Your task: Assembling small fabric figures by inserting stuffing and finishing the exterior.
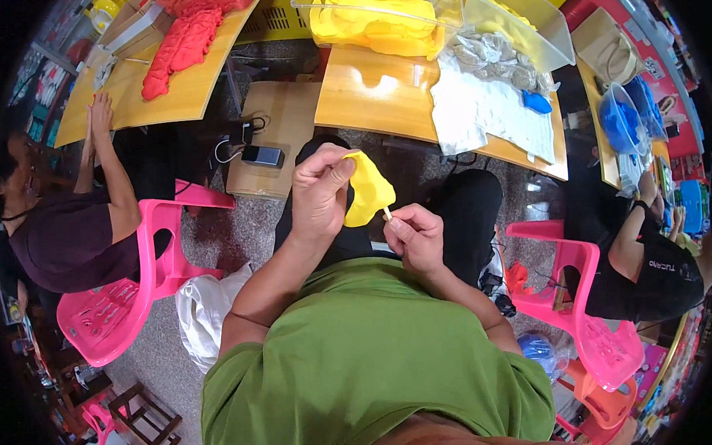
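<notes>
A floppy yellow piece (367, 189), thin and rounded like a deflated balloon, hangs above my lap. My left hand (321, 188) pinches its upper left edge between thumb and fingers. At its lower right corner, my right hand (416, 234) is closed on a short pale stick (387, 213) whose tip touches or nearly touches the yellow piece. I cannot tell whether the stick is part of the piece or separate.
Ahead, a wooden table (367, 89) bears a clear bin (380, 21) of yellow pieces, a second bin (533, 28) and crumpled clear bags (495, 57). Red pieces (181, 52) are heaped on the left table. Seated people flank me on pink chairs (149, 261).
</notes>
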